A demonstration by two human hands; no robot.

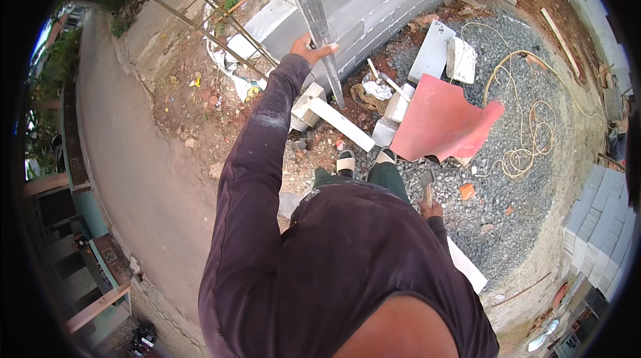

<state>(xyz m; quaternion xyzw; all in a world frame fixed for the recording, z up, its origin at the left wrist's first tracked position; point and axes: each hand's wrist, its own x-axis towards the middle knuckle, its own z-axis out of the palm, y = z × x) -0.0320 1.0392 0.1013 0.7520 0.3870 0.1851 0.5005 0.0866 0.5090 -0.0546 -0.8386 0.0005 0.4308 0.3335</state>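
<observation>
My left hand (312, 51) reaches far forward and is closed round the edge of a long grey straight bar (314, 7). The bar stands nearly upright against the end of a grey block wall (374, 7), its foot down among rubble. Low at my right side, my right hand (431, 210) is closed on the handle of a hammer (427, 188), its head pointing away from me. In front of my feet lie a white strip of block (342, 124) and a bent red sheet (441, 117).
Grey gravel (494, 184) spreads to the right, with a loose yellowish hose (534, 157) on it. Cut white blocks (433, 51) lie by the wall. Thin steel bars (193, 21) slant in at upper left, beside a paved lane (127, 157). Stacked blocks (601, 224) stand far right.
</observation>
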